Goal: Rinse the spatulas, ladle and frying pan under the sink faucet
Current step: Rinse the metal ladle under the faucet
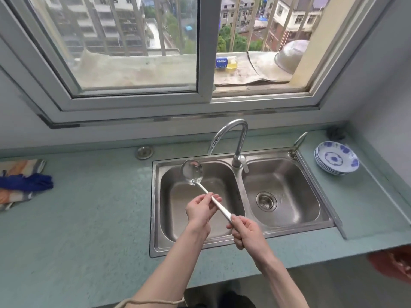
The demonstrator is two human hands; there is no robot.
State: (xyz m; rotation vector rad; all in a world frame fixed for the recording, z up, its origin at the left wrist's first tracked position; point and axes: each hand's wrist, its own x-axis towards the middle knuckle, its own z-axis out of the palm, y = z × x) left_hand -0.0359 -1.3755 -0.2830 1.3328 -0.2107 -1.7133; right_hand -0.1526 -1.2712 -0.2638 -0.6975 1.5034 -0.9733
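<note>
Both hands held the ladle over the left basin of the sink. The left hand pinched the handle at mid-length, its fingers curled round the shaft. The right hand gripped the handle's near end, fingers clenched about it. The ladle sloped up and away from the person, its bowl above the far left corner of the left basin, left of the faucet spout. Whether water ran could not be told. The faucet stood at the sink's far rim, between the two basins, its spout curving toward the left basin. The right basin showed a drain strainer.

On the worktop, a stack of blue-patterned plates stood near the far right corner, apart from the sink. A blue cloth lay on a striped cloth at the left edge. A round metal fitting sat in the worktop near the far edge, left of the sink.
</note>
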